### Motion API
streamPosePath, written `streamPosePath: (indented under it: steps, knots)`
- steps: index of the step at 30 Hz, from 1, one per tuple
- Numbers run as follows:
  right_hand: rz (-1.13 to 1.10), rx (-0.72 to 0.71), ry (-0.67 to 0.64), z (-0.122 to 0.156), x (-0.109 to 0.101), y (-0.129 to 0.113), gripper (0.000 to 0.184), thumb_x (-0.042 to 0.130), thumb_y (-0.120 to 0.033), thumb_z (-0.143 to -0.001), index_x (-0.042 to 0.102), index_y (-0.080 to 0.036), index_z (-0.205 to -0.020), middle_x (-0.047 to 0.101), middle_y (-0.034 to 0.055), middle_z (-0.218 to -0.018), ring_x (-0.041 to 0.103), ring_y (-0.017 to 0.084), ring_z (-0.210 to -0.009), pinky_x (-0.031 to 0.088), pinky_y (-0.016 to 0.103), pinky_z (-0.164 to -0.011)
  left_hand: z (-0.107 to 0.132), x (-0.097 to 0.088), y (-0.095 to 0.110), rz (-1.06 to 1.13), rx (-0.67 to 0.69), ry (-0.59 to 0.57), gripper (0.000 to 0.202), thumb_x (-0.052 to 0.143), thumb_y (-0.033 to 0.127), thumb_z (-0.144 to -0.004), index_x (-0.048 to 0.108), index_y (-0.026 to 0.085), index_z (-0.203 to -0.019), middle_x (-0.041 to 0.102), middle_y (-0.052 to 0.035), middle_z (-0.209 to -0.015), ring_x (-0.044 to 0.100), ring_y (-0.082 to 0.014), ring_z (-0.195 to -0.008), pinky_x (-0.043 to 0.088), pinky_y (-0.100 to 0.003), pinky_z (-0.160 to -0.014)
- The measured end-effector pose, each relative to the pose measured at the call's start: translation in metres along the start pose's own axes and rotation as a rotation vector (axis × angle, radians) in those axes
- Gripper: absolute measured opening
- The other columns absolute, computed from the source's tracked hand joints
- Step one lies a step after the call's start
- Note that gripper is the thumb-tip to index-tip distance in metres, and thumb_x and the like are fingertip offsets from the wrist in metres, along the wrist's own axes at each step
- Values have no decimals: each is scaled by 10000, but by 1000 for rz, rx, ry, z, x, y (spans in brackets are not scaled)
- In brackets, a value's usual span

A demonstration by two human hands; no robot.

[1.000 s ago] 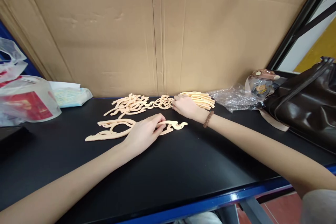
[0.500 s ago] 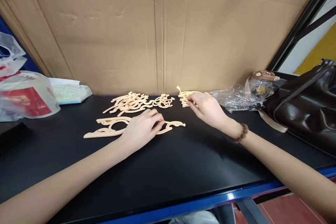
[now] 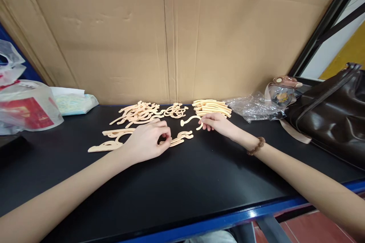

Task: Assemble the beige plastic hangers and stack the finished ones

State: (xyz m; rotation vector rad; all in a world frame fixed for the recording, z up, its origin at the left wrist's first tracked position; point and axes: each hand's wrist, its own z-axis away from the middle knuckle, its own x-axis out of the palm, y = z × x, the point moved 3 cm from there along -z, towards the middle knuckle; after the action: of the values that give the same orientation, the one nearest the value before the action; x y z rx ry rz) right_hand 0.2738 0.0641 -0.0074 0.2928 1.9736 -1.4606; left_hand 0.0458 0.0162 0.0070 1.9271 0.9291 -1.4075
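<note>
- Well, the pale hook piece (image 3: 189, 119) is in the air before the strip stack (image 3: 212, 107), pinched between the right hand's (image 3: 216, 123) thumb and fingers, its knob end pointing left
- The left hand (image 3: 149, 139) rests over pale flat pieces (image 3: 110, 147), thumb and forefinger curled into a near-closed ring; whether they grip anything I cannot tell
- The step looks like bringing the hook piece across to the short curved parts (image 3: 185, 135) beside the left fingers; I'd say the next move calls for turning it to line up and steadying those parts
- Behind the hands, a heap of curved pieces (image 3: 139, 113) lies left of a hook pile (image 3: 175, 111)
- All this is on a black tabletop (image 3: 199, 182), with crumpled clear wrap (image 3: 253, 106) and a dark bag (image 3: 327, 110) to the right, a plastic bag (image 3: 28, 110) to the left, and cardboard (image 3: 114, 45) standing behind
</note>
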Motion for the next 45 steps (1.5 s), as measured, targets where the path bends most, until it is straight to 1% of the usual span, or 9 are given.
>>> streamPosePath:
  steps: [6, 13, 17, 20, 23, 26, 30, 38, 45]
  knots:
    - [217, -18, 20, 0, 2, 8, 236, 484, -278, -860, 599, -161, -691, 603, 5, -644, 517, 127, -593, 361, 248, -569, 3, -4, 1, 47, 35, -40, 239, 520, 419, -856, 630, 238, -965, 632, -11, -929, 577, -200, -871, 407, -301, -726]
    - [362, -67, 55, 4, 4, 6, 175, 533, -323, -871, 590, -184, -782, 617, -6, -696, 532, 131, -621, 346, 248, -569, 0, -1, 5, 121, 68, -110, 151, 512, 277, -870, 602, 208, -770, 620, 9, -785, 551, -171, -778, 391, -294, -715]
    - [434, -256, 25, 12, 7, -11, 155, 528, -317, -908, 599, -183, -876, 618, -5, -735, 546, 125, -652, 378, 243, -584, 0, 4, 0, 196, 27, -116, 158, 518, 300, -874, 614, 213, -784, 611, 12, -782, 544, -162, -757, 388, -281, -676]
    - [470, -425, -38, 18, 12, -21, 251, 536, -380, -920, 628, -183, -1046, 619, 34, -894, 580, 151, -799, 443, 267, -699, 0, 8, -4, 272, 1, -141, 143, 526, 311, -877, 617, 219, -817, 610, 17, -798, 545, -153, -760, 392, -269, -663]
    - [520, -483, -90, 21, 17, -21, 322, 532, -407, -922, 619, -195, -1148, 601, 61, -1021, 581, 184, -919, 465, 309, -805, 0, 10, -6, 317, 6, -156, 159, 516, 341, -894, 609, 224, -840, 605, 19, -817, 542, -149, -771, 399, -264, -673]
    - [561, -498, -88, 20, 19, -20, 236, 518, -357, -937, 649, -187, -1032, 608, 61, -1006, 575, 189, -919, 459, 313, -807, 0, 10, -5, 312, 22, -139, 164, 500, 343, -906, 589, 220, -845, 600, 14, -862, 544, -152, -800, 400, -264, -692]
    - [591, -530, -39, 19, 19, -24, 195, 510, -311, -948, 630, -174, -878, 632, 35, -840, 563, 175, -815, 425, 309, -760, 1, 7, -2, 269, 20, -91, 156, 480, 330, -911, 565, 214, -851, 586, 11, -887, 553, -151, -793, 394, -260, -676]
    - [605, -501, 44, 20, 17, -29, 186, 551, -318, -930, 651, -170, -874, 652, 21, -767, 558, 155, -730, 369, 270, -690, 2, 2, 1, 191, 21, -25, 132, 473, 305, -888, 556, 211, -848, 586, 12, -852, 561, -149, -745, 382, -257, -640]
    - [628, -495, 42, 20, 17, -29, 219, 516, -292, -950, 662, -167, -845, 672, 20, -788, 564, 149, -738, 364, 261, -694, -1, 2, -1, 301, -25, -13, 182, 504, 347, -875, 603, 203, -825, 611, 8, -796, 551, -148, -700, 397, -260, -645]
